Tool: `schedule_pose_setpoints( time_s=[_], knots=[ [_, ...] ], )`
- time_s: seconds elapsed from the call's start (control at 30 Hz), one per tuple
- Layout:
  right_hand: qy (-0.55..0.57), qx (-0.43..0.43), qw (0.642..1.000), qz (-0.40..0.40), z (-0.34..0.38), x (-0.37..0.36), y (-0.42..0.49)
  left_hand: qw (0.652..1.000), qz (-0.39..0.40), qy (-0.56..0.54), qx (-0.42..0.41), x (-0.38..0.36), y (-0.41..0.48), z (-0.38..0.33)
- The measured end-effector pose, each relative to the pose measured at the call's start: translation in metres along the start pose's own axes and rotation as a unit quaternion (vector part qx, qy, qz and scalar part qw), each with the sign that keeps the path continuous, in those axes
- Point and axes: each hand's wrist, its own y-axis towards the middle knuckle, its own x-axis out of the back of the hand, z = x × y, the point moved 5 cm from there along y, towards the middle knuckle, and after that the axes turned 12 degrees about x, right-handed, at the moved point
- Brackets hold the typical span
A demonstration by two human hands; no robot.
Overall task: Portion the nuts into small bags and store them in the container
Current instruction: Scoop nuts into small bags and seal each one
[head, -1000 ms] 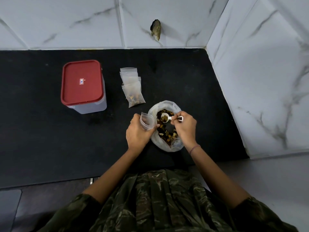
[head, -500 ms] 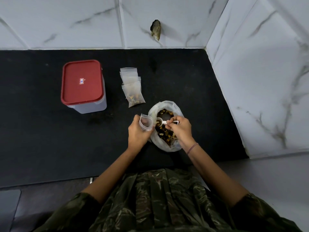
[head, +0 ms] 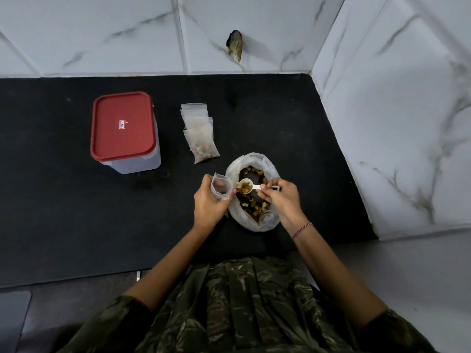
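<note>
White scoop [head: 252, 186], handle partly hidden in pinching right hand [head: 281, 197]; left hand [head: 207, 207] grips bag [head: 221, 187], base hidden.

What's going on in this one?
A person is portioning nuts on a black counter. Their left hand holds a small zip bag open. The right hand pinches a white scoop loaded with nuts, just beside that bag's mouth and above the large bag of nuts. One filled small bag lies on a stack of empty bags farther back. The red-lidded container stands closed at the left.
</note>
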Motion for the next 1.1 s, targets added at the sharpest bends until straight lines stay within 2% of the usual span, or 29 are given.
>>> schedule_pose_setpoints(
  time_s=[0.13,0.2,0.37,0.67,0.93,1.03,1.1],
  knots=[
    [-0.144,0.078,0.986,0.018,0.006,-0.006,-0.004,1.0,-0.002,-0.004,-0.004,-0.002,0.0,0.0],
    [-0.162,0.083,0.983,0.027,0.007,-0.011,-0.004,1.0,-0.004,-0.005,-0.003,-0.002,-0.002,-0.002],
    [-0.029,-0.001,1.0,0.008,0.002,-0.009,-0.007,1.0,-0.008,0.003,0.004,0.001,-0.003,-0.001],
    [0.082,-0.034,0.996,-0.033,0.011,0.012,-0.016,0.998,-0.056,0.021,-0.014,0.014,-0.002,0.001],
    [0.151,0.043,0.987,0.03,0.049,-0.017,-0.031,0.997,-0.063,0.013,-0.03,0.016,-0.003,-0.018],
    [0.109,0.092,0.988,0.054,0.06,-0.03,-0.035,0.996,-0.074,0.035,-0.029,0.016,-0.002,-0.02],
    [0.04,0.141,0.987,0.064,0.064,-0.036,-0.037,0.996,-0.081,0.042,-0.024,0.017,-0.001,-0.02]
  ],
)
